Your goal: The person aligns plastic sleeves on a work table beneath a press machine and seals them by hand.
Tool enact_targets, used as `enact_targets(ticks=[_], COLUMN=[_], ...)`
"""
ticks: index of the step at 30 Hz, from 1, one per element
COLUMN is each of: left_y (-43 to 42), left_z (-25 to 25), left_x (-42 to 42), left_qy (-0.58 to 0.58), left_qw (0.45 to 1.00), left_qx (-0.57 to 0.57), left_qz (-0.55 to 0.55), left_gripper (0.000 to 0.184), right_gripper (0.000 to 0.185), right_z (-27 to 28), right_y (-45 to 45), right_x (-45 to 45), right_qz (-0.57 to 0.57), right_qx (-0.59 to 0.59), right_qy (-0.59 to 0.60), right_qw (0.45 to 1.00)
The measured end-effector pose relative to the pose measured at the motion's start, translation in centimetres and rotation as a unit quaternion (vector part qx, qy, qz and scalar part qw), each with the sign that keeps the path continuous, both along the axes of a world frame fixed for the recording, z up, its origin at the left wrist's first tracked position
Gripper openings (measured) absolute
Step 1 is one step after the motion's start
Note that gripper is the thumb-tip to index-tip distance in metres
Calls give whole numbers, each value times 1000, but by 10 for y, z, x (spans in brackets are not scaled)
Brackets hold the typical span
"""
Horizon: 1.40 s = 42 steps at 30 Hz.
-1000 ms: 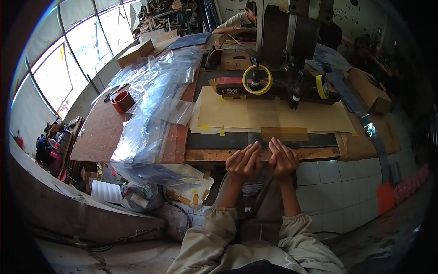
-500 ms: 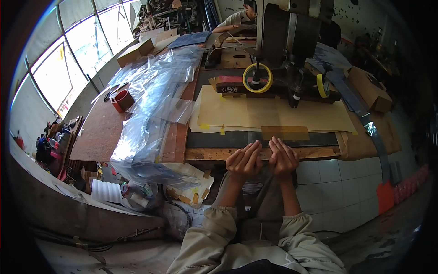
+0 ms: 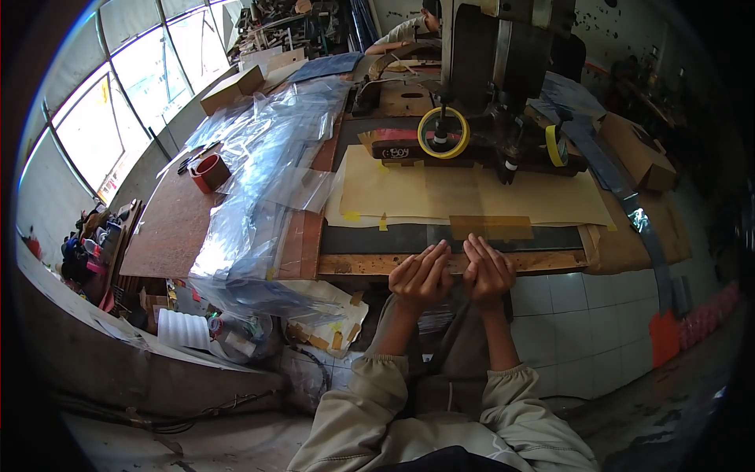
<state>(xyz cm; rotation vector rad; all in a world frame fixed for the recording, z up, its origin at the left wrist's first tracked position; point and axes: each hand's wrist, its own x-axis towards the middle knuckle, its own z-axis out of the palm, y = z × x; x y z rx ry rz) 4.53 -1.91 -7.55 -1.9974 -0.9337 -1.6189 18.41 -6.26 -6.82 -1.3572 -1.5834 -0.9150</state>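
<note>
Over the table's wooden front edge [image 3: 354, 266], my left hand [image 3: 422, 275] is closed, its fingers bent and pressed together. My right hand [image 3: 489, 270] mirrors it close by, also closed, with a small gap between the two. Whatever the fingers pinch, if anything, I cannot make out; it may be thin and clear. Beyond the hands lies a pale yellow sheet [image 3: 385, 189] on a dark pad [image 3: 370, 238]. A darker see-through band [image 3: 452, 189] crosses the sheet towards my hands. A brown translucent strip [image 3: 491, 227] lies along the sheet's near edge.
A heavy press [image 3: 472, 63] stands over the sheet, with yellow tape rolls [image 3: 443, 153] hanging on it. Clear plastic sheets [image 3: 267, 173] spread over the left side, beside a red-brown tape roll [image 3: 210, 173]. A cardboard box [image 3: 635, 153] sits right. Another person [image 3: 405, 35] is behind.
Both hands keep nearly the same place and closed shape. The view has shifted very slightly; nothing else has visibly moved.
</note>
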Motion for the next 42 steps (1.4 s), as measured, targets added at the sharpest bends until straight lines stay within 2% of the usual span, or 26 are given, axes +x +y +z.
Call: enact_targets(ticks=[19,28,29,33,36,39,42], left_y=[0,-24,-28,-50,-60,-62,-68], left_z=[0,18,20,-4,-42,-50,-46], left_x=[0,-12,-14,-25,-19,-16,-10], left_qy=[-2,38,27,-81,-271,-296,-353], left_qw=[1000,985,982,988,937,897,816], left_qx=[-2,-158,-175,-127,-202,-299,-404], left_qz=[-7,-49,-72,-33,-84,-133,-215], left_gripper=[25,25,26,26,27,29,25], right_gripper=[35,34,35,44,55,60,62], right_z=[0,12,11,6,8,12,16], right_y=[-1,-10,-11,-13,-17,-20,-21], right_x=[0,-3,-3,0,-2,-1,-2], right_qz=[1,11,14,24,23,26,33], right_qx=[-3,-57,-68,-99,-123,-151,-181], right_qy=[5,22,24,28,19,7,9], right_qw=[1000,998,997,994,992,988,983])
